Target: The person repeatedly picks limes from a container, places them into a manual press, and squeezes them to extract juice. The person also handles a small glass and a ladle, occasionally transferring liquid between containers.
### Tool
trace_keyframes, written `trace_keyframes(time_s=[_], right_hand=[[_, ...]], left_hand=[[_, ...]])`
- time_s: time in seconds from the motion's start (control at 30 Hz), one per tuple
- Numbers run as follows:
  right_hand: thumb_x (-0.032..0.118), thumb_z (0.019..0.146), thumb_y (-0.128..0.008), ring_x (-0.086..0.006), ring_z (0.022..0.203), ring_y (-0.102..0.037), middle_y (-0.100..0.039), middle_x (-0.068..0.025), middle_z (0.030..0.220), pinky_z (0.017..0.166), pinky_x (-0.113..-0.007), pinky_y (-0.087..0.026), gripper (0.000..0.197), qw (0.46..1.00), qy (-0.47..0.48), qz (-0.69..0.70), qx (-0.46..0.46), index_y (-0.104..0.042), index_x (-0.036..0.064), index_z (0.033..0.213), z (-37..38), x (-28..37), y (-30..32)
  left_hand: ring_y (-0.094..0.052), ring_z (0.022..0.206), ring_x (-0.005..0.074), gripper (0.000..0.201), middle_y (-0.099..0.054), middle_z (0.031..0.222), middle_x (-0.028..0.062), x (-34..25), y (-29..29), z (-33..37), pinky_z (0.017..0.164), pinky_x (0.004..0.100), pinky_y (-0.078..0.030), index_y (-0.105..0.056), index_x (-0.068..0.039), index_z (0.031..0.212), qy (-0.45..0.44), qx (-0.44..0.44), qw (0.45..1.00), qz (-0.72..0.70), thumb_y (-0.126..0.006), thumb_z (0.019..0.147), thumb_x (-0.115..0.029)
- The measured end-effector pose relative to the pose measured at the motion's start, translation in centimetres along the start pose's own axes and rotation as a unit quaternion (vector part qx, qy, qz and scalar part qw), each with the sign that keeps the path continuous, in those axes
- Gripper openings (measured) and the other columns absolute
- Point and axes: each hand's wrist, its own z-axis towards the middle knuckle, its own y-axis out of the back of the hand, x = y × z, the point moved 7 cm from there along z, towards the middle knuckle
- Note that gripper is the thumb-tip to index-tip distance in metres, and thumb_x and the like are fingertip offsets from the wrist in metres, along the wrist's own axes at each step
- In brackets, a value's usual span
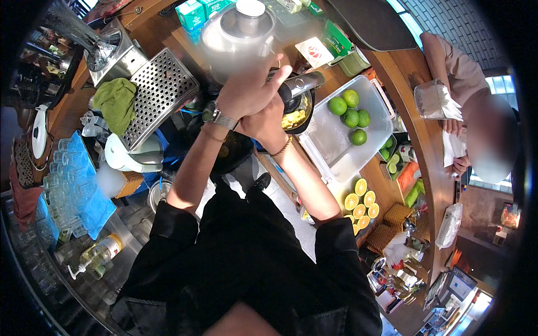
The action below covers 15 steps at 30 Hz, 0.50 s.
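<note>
lever (pixel 308 82) glossy metal; bin (pixel 325 137) smooth plastic; towel (pixel 116 102) rough cloth; counter (pixel 404 66) wood.

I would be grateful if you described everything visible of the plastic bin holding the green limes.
The plastic bin is rectangular, open-topped and translucent whitish, with rounded corners and a rim. It sits upright, apparently on the wooden counter, to the right of both hands. Five whole limes lie inside, toward its far end. Neither hand touches it.
</note>
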Motion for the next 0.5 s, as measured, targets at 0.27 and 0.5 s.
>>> trace_keyframes(time_s=[0.27,0.5], right_hand=[[0.028,0.067,-0.073,-0.0328,0.099,-0.064,-0.07,-0.0102,0.098,0.096,-0.046,-0.047,0.039,1.0,0.001,-0.014,0.014,-0.071,0.0077,0.099,-0.8,0.3,-1.1],[0.031,0.07,-0.072,-0.0313,0.104,-0.064,-0.07,-0.0107,0.102,0.102,-0.047,-0.044,0.042,0.999,0.019,-0.008,0.029,-0.071,0.006,0.103,-1.6,0.3,-2.3]], left_hand=[[-0.057,0.117,0.0349,0.043,-0.061,0.123,0.0211,1.3,-0.1,-1.1,0.102,0.0378,-0.04,-0.054,-0.001,0.13,0.01,0.015,0.998,-0.068,-0.049,0.101,-0.032],[-0.056,0.116,0.0326,0.043,-0.06,0.123,0.0199,1.7,0.0,-1.6,0.102,0.0366,-0.04,-0.054,-0.001,0.132,0.01,0.025,0.994,-0.105,-0.049,0.101,-0.03]])
